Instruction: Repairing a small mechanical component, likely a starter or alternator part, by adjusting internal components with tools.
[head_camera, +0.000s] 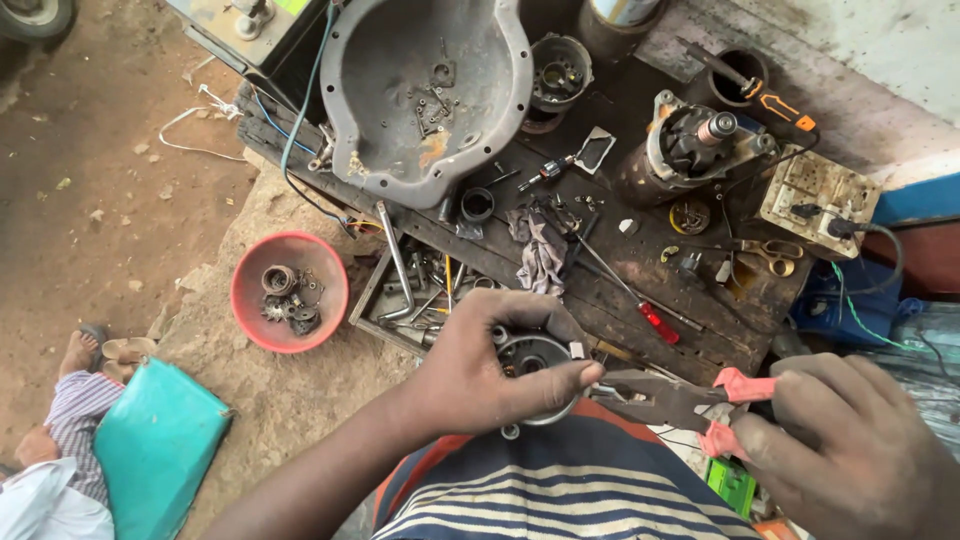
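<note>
At the far left lies a flat teal bag (155, 440), then a round red bowl (290, 291) of small dark metal bits on the sandy ground. Your left hand (480, 375) is closed around a round grey metal part (532, 360) above your striped lap. Your right hand (850, 450) squeezes pliers (680, 400) with pink handles, tips touching that part. A small green box (730, 487) sits below.

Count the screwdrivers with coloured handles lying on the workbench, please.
2: a red-handled screwdriver lies in the middle of the dark wooden bench, and an orange-and-black-handled screwdriver lies at its far right. Others may be hidden among the clutter.
</note>
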